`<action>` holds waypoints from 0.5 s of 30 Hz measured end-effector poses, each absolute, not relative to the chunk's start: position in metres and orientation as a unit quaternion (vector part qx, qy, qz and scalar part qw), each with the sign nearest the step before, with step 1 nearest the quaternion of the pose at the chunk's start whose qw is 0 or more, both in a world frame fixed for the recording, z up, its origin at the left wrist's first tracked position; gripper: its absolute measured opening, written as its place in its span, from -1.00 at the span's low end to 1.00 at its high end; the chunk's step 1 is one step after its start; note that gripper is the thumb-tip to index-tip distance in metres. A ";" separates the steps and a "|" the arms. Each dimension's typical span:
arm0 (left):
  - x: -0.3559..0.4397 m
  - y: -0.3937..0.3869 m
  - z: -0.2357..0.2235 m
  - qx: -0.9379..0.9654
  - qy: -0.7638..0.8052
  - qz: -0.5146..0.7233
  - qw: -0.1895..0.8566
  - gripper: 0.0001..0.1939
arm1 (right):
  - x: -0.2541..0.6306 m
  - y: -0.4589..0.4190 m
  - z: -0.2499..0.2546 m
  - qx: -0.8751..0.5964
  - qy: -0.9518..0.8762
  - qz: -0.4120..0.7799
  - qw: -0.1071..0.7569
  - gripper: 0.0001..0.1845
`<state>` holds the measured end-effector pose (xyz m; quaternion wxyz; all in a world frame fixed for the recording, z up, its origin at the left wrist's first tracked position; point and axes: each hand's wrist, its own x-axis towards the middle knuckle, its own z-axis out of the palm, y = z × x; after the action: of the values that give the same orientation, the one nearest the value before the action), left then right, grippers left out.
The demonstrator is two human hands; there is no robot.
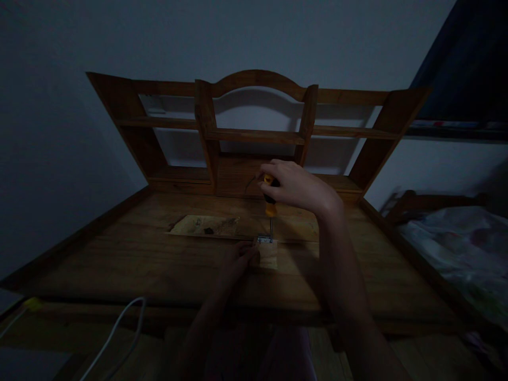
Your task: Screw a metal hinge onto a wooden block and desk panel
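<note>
My right hand (289, 182) is closed round the top of a screwdriver (271, 210) with a yellow and black handle. The screwdriver stands upright, its shaft reaching down to a small metal hinge (264, 239). That hinge lies at the far edge of a small pale wood block (269, 256) on the desktop. Low beside the block, my left hand (241, 256) has its fingers against the block's left side, bent as if gripping it. Shadow hides part of the left fingers and the screwdriver's tip is too small to make out clearly.
A wooden shelf unit (254, 136) rises at the back of the wooden desk (159, 264). Left of the hinge lies a pale, stained strip (204, 225). A white cable (119, 323) loops over the front edge. Plastic-covered things (456, 243) are at right. The light is dim.
</note>
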<state>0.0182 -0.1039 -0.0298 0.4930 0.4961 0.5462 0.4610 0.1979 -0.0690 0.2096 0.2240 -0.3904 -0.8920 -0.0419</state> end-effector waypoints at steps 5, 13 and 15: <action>0.020 -0.101 -0.038 0.470 0.541 0.475 0.509 -0.62 | 0.200 -0.067 0.212 -0.394 -0.890 -0.027 0.227 -0.80; 0.019 -0.102 -0.033 0.486 0.553 0.465 0.492 -0.61 | 0.207 -0.057 0.211 -0.374 -0.899 0.017 0.228 -0.71; 0.020 -0.103 -0.032 0.478 0.568 0.465 0.483 -0.60 | 0.210 -0.058 0.212 -0.365 -0.904 0.037 0.221 -0.72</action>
<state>0.0197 -0.1029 -0.0316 0.4828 0.4782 0.5676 0.4648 0.2098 -0.0575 0.2122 0.2210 -0.3650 -0.9037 0.0373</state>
